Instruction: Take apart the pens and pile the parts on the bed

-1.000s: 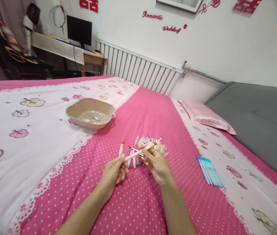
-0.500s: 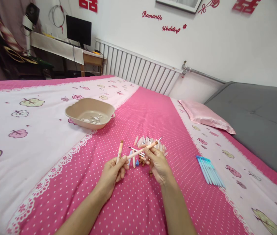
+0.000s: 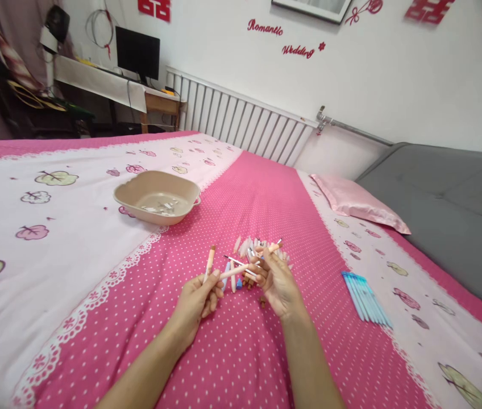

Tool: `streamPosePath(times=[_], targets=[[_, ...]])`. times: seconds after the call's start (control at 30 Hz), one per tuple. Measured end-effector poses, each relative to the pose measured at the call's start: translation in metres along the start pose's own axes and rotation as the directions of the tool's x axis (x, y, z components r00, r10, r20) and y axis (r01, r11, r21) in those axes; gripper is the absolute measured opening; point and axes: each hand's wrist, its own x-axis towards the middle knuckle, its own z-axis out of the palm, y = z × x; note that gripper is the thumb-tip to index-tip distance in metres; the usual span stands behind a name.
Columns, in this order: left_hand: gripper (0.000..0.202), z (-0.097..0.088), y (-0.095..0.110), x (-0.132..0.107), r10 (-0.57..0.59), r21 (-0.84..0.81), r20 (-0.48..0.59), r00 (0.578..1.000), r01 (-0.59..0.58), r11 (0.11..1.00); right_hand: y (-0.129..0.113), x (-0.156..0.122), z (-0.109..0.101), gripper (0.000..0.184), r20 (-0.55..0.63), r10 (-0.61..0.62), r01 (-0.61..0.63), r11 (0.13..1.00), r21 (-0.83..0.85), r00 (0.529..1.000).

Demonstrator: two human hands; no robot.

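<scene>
My left hand [image 3: 198, 301] is closed around two slim pens. One is a peach-and-brown-ended pen [image 3: 210, 260] standing nearly upright, and the other is a pale pink pen [image 3: 235, 272] slanting up to the right. Around the far part of the slanted pen, the fingers of my right hand [image 3: 277, 284] are bent, partly hiding it; a peach end shows just above them. Behind and below the hands lies a pile of pen parts [image 3: 245, 246], pale pink, white and brown. A small blue piece [image 3: 239, 284] sits at its near side.
A beige basin [image 3: 156, 218] with small whitish pieces inside stands at the left on the pink dotted bedspread [image 3: 249, 187]. At the right lies a row of light blue pens [image 3: 366, 298]. A pink pillow [image 3: 358, 201] rests beside the grey headboard [image 3: 441, 210].
My right hand's fingers have shifted and lifted a little around the slanted pen, whose brown tip no longer shows clearly. My left hand has hardly moved.
</scene>
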Motion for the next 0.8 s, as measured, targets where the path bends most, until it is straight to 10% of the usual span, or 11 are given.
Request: streamPosePath(times=[0.47, 0.8], targets=[[0.039, -0.003, -0.003, 0.003, 0.045, 0.033, -0.119, 0.992, -0.041, 0.999, -0.001, 0.025, -0.032, 0.029, -0.345, -0.166, 0.189, 0.981, 0.035, 0.924], [0.038, -0.004, -0.004, 0.003, 0.041, 0.061, -0.117, 0.992, -0.034, 0.998, 0.009, 0.028, -0.037, 0.040, -0.273, -0.258, 0.059, 0.817, -0.574, 0.927]])
